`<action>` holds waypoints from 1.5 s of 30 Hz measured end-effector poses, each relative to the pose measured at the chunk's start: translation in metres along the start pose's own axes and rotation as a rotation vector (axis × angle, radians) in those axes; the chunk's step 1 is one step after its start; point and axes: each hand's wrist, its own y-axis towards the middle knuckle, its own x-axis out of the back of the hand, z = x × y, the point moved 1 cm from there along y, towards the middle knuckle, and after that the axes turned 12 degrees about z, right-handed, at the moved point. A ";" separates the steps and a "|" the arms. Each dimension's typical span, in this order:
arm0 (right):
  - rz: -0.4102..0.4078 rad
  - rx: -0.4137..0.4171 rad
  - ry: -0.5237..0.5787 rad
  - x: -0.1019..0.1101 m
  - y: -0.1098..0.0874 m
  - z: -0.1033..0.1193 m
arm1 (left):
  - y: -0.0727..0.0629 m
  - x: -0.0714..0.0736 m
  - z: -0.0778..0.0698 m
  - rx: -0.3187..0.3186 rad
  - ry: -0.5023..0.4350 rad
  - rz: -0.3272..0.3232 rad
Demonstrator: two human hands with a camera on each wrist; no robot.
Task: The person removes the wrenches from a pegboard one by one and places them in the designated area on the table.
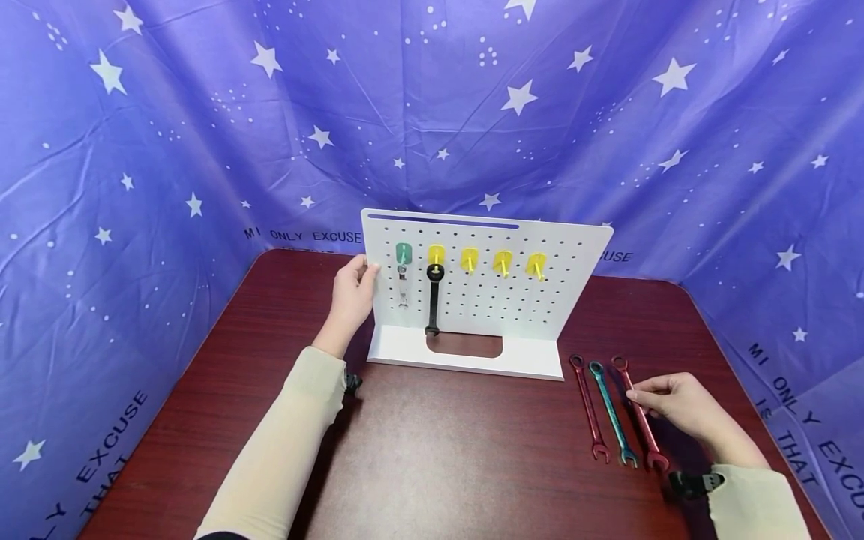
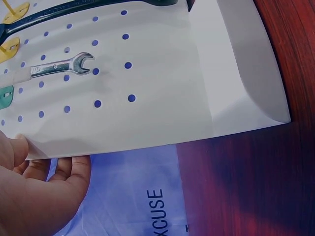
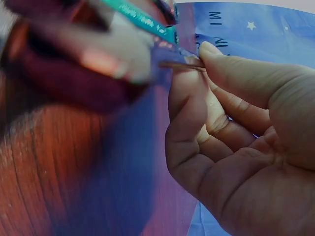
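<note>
Gripping pegboard (image 1: pixel 486 301) by left edge with left hand (image 1: pixel 353 291), curled around it. Pinching outermost red wrench (image 1: pixel 643 421) along its shank with right hand (image 1: pixel 682 405), closed to shank thickness, right of and in front of pegboard. Probably steel: hefty for its size, stiff, slick, not fragile. Best taken mid-shank for balance.
</note>
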 end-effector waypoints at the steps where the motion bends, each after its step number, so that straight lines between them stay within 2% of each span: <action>1: -0.001 -0.004 -0.003 0.000 0.000 -0.001 | 0.000 0.000 0.000 0.000 0.001 0.000; 8: 0.009 0.012 -0.001 -0.003 0.004 -0.007 | 0.000 0.000 -0.001 0.000 0.003 0.002; 18: 0.020 -0.050 -0.063 -0.003 0.004 -0.005 | 0.000 0.000 0.001 0.005 0.007 0.001; 27: 0.025 -0.034 -0.064 -0.004 0.005 -0.005 | 0.001 0.000 0.001 0.006 0.006 -0.004; 35: -0.060 -0.091 -0.101 -0.002 0.005 -0.005 | 0.000 0.000 0.000 0.010 0.004 -0.002; 45: -0.072 -0.100 -0.090 -0.002 0.005 -0.008 | 0.000 0.000 0.000 0.014 0.005 -0.002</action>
